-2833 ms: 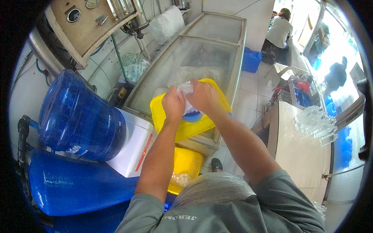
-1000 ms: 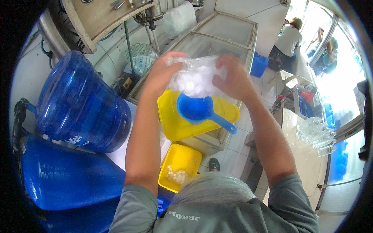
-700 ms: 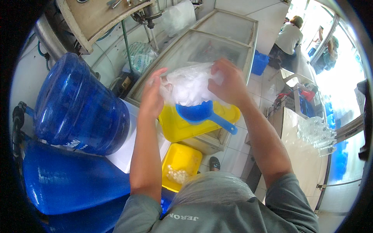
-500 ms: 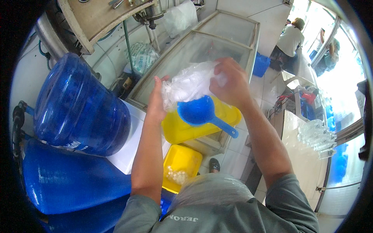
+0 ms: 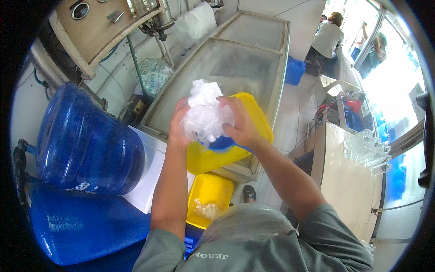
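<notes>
A crumpled bundle of clear and white plastic bags (image 5: 205,113) is held up between my hands. My left hand (image 5: 179,123) grips its left side, and my right hand (image 5: 241,123) closes on its right side with thumb and fingers. Below the bundle lies a blue scoop (image 5: 221,144), mostly hidden now by the bags and my right hand. The scoop rests in or over a yellow basin (image 5: 264,122) at the near end of the glass-topped chest freezer (image 5: 247,50).
Large blue water jugs (image 5: 90,145) crowd the left side. A smaller yellow tray (image 5: 213,188) with small whitish pieces sits low in front of me. Clear plastic bottles (image 5: 368,152) lie by the counter at right. Another person (image 5: 327,38) is at the far right.
Both hands have come closer together with the plastic bags, the right one moving left and down. The bags are bunched more upright and cover most of the scoop. The view has shifted slightly.
</notes>
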The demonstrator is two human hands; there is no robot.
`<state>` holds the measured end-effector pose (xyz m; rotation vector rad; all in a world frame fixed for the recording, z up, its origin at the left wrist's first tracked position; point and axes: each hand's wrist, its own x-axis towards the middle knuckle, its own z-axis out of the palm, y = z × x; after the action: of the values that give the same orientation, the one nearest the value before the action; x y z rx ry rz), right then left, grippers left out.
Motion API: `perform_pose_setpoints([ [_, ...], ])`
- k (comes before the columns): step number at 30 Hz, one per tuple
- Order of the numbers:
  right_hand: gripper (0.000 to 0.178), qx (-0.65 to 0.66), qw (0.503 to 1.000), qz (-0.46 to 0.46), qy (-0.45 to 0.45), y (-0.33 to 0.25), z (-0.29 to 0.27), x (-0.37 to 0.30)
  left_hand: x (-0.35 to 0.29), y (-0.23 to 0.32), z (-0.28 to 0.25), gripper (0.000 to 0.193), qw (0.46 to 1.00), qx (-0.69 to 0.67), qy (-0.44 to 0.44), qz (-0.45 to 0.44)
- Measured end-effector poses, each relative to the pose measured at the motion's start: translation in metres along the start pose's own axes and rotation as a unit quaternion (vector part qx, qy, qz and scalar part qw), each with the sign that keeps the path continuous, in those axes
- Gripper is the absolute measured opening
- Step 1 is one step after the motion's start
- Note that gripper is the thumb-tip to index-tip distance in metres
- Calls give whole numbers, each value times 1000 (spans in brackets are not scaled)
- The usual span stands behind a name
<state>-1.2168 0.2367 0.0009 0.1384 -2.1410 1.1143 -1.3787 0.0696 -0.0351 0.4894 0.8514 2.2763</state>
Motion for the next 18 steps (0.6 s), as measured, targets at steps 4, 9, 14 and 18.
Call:
perform_pose_setpoints([
  [4,50,-4,977,154,148,19,6,-6,-5,-4,-11,26,995,80,59,8],
  [9,41,193,914,354,47,25,-6,2,-5,-7,-5,15,982,173,67,19],
  [14,27,199,912,356,35,17,-4,22,-2,-13,12,10,979,200,13,30],
  [18,22,113,943,313,4,16,-10,36,-5,-8,15,10,992,117,3,35],
])
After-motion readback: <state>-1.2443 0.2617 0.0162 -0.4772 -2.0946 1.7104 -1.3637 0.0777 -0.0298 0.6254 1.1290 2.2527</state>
